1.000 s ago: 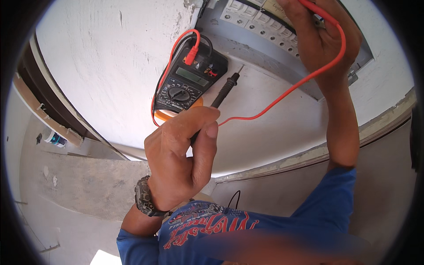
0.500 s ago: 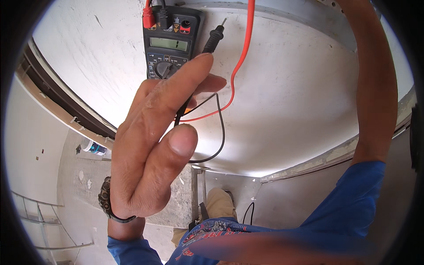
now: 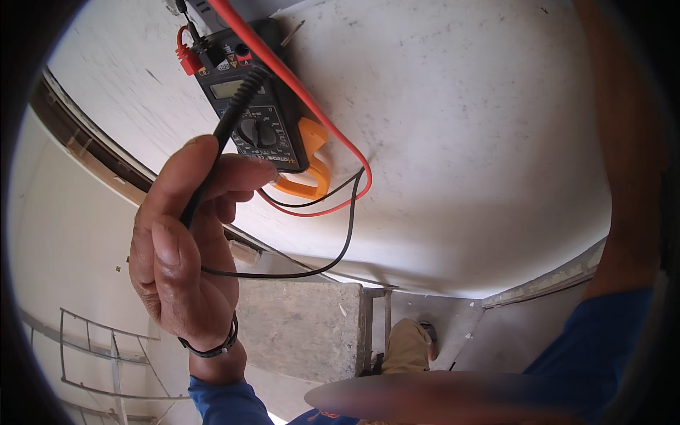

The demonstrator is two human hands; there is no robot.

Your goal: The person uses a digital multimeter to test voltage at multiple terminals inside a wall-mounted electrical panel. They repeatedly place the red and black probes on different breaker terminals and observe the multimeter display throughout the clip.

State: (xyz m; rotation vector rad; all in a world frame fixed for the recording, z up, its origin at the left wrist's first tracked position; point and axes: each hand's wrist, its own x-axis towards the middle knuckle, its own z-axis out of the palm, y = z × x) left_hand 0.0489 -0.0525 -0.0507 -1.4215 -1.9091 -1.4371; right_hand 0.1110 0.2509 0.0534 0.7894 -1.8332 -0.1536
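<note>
1. Black probe (image 3: 228, 122) sits in the left hand (image 3: 185, 258); the fingers are closed around its handle, well behind the ribbed collar. That grip seems sound: fingertips best kept off the metal end.
2. Probe slants up and right across the black meter (image 3: 273, 117) in view; whether the two touch cannot be told. The metal tip shows beyond the meter's upper edge.
3. Red lead (image 3: 312, 103) crosses in front of the probe's upper end. Good handling would likely mean easing that lead aside before turning the probe, and leaving slack in the black lead (image 3: 346, 248) so that neither tugs the plugs.
4. Meter lies tilted near the white surface (image 3: 453, 156), orange clamp-shaped part (image 3: 319, 177) at its lower end.
5. Pose: left wrist low, fingers upward, thumb facing the camera. Right forearm (image 3: 627, 191) rises along the right edge; the right hand is out of view, its grip untellable.
</note>
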